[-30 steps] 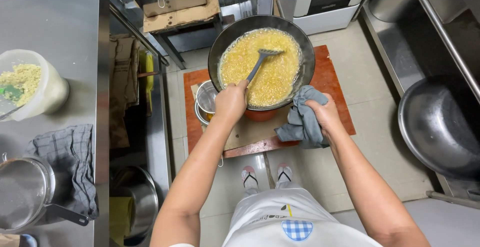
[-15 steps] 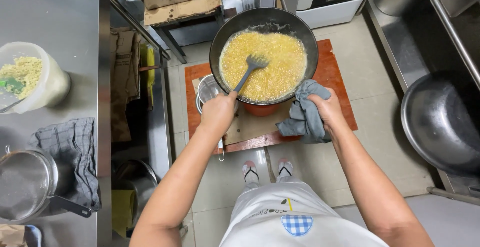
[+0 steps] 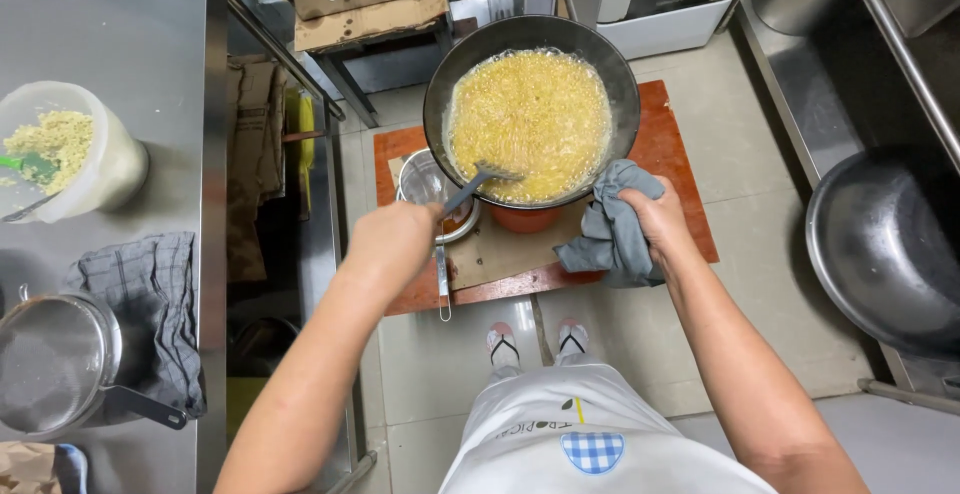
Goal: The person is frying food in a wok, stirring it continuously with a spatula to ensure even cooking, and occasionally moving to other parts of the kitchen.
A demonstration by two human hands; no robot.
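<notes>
The wok is round, dark metal, filled nearly to its rim with bubbling yellow granular food, foamy at the edges. It sits on the floor over an orange base on a reddish board laid on pale tiles.

My left hand is closed in a fist around the handle of a slim grey spatula; its blade rests in the near side of the food. My right hand is pressed shut over a crumpled grey cloth, which bunches against the wok's near right rim; whether the cloth actually clamps the rim I cannot tell, since the folds hide the contact.

A small steel strainer lies just beside the wok's left edge, its long handle pointing toward my sandalled feet.

Open room: bare tile to the right of the board, ending at a large steel basin. To the left, the edge of a steel counter runs close along my left arm. On it stand a translucent plastic tub holding pale yellow crumbs, a checked grey towel and a lidded steel saucepan. Behind the wok, a cardboard-topped stand and a white appliance close off the far side.
</notes>
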